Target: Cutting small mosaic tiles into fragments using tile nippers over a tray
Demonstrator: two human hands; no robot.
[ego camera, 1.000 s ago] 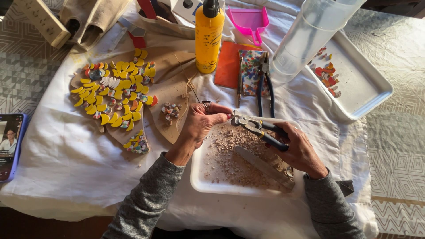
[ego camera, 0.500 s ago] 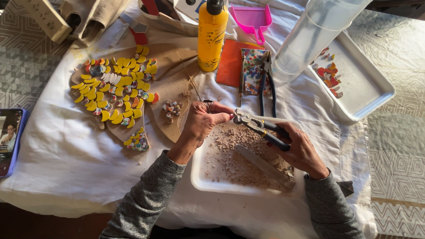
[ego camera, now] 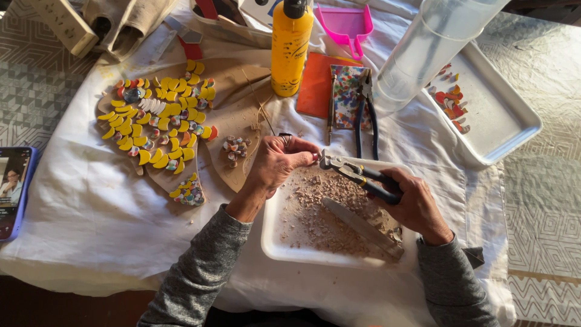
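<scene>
Left hand (ego camera: 279, 163) pinching a small tile piece (ego camera: 315, 157) at the nipper jaws, over the white tray's (ego camera: 273, 242) far edge. Right hand (ego camera: 413, 204) clenched round the tile nippers (ego camera: 357, 174). Risk: fingertips close to the bite; could get nicked, or shards fly past the tray.

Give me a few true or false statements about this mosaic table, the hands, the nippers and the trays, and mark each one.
1. The right hand holds the nippers by their dark handles. True.
2. The left hand pinches a small piece at the nippers' head. True.
3. The white tray under the hands holds only whole yellow tiles. False: it holds pale crumbled fragments and a long grey strip.
4. The yellow bottle lies on its side. False: it stands upright.
5. A phone lies at the table's left edge. True.
6. The pink scoop sits in the far right tray. False: it lies behind the bottle.
</scene>
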